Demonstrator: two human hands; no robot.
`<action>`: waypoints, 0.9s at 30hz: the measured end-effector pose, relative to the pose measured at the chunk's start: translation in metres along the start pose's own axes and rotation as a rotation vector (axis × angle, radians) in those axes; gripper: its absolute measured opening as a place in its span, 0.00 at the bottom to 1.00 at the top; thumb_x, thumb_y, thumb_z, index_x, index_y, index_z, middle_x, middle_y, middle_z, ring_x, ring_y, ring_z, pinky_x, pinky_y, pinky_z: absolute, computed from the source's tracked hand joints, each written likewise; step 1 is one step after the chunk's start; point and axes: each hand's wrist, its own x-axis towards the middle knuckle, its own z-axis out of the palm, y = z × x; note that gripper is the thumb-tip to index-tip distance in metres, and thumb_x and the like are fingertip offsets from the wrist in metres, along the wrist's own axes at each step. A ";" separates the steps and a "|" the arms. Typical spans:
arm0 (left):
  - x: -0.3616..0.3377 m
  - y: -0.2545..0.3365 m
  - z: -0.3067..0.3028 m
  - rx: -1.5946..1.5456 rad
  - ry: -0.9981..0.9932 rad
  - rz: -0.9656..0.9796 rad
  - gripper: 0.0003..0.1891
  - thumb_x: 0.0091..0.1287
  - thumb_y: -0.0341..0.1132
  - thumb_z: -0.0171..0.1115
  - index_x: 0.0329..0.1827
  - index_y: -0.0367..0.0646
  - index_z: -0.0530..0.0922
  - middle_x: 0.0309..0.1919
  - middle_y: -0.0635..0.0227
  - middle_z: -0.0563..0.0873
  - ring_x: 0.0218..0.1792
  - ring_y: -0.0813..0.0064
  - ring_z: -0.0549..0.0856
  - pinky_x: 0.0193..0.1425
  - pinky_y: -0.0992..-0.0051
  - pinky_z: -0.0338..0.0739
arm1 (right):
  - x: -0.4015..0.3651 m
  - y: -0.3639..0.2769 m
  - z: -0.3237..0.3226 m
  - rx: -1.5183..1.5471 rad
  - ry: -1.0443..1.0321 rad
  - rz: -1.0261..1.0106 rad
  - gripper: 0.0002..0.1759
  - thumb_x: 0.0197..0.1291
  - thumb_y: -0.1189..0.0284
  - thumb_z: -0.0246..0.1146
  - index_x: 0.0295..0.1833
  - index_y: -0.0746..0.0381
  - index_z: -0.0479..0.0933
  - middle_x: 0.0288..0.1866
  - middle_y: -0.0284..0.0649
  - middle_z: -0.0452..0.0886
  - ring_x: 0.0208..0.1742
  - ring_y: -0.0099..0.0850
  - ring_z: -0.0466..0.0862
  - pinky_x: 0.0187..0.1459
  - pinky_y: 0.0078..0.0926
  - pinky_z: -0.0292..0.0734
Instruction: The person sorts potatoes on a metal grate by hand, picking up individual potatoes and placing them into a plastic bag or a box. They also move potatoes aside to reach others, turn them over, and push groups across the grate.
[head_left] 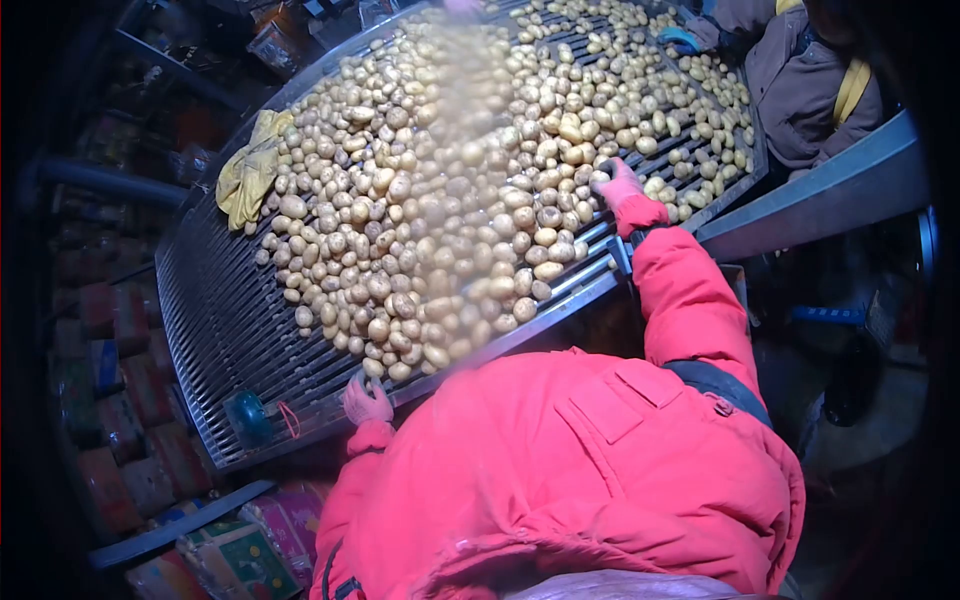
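Many potatoes [350,215] are spread over a slatted metal table [215,300]. At the table's right near side, my right hand [624,188], in a pink glove, has its fingers curled round a potato [600,178] among the others. My left hand [368,399], gloved in pink too, rests by the near rim, just below the closest potatoes. Its fingers are apart and nothing shows in them. A blurred band down the middle of the view smears the potatoes there.
A yellow cloth [250,170] lies on the table's left edge, and a teal round object [248,418] sits at its near left corner. Another person's sleeve [790,100] and blue glove [680,40] are at the far right. Packed bags [245,560] stand below left.
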 end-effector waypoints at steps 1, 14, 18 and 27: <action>0.000 0.000 0.001 0.003 -0.006 -0.007 0.19 0.62 0.42 0.59 0.55 0.44 0.76 0.50 0.57 0.81 0.53 0.53 0.77 0.59 0.57 0.68 | 0.015 0.022 0.017 0.291 0.154 -0.101 0.20 0.49 0.66 0.70 0.50 0.55 0.78 0.40 0.42 0.83 0.44 0.40 0.83 0.48 0.37 0.79; -0.002 -0.031 0.025 0.114 0.000 -0.025 0.20 0.54 0.43 0.62 0.48 0.43 0.79 0.44 0.55 0.82 0.46 0.53 0.79 0.53 0.55 0.73 | 0.081 -0.035 0.029 -0.139 0.080 -0.195 0.31 0.51 0.53 0.66 0.55 0.64 0.74 0.46 0.57 0.82 0.47 0.51 0.82 0.51 0.43 0.77; 0.005 -0.012 0.004 0.024 -0.091 -0.103 0.23 0.50 0.47 0.65 0.48 0.46 0.80 0.45 0.59 0.83 0.46 0.55 0.80 0.52 0.57 0.74 | 0.070 -0.084 0.019 -0.322 -0.075 -0.073 0.36 0.50 0.49 0.66 0.57 0.64 0.74 0.47 0.56 0.82 0.49 0.50 0.82 0.51 0.43 0.76; -0.006 -0.013 0.013 0.059 0.022 -0.085 0.25 0.51 0.53 0.66 0.48 0.48 0.82 0.46 0.64 0.84 0.48 0.60 0.81 0.55 0.60 0.73 | 0.070 -0.074 0.005 -0.466 -0.268 -0.135 0.36 0.49 0.43 0.66 0.53 0.63 0.77 0.43 0.51 0.84 0.45 0.46 0.84 0.46 0.43 0.78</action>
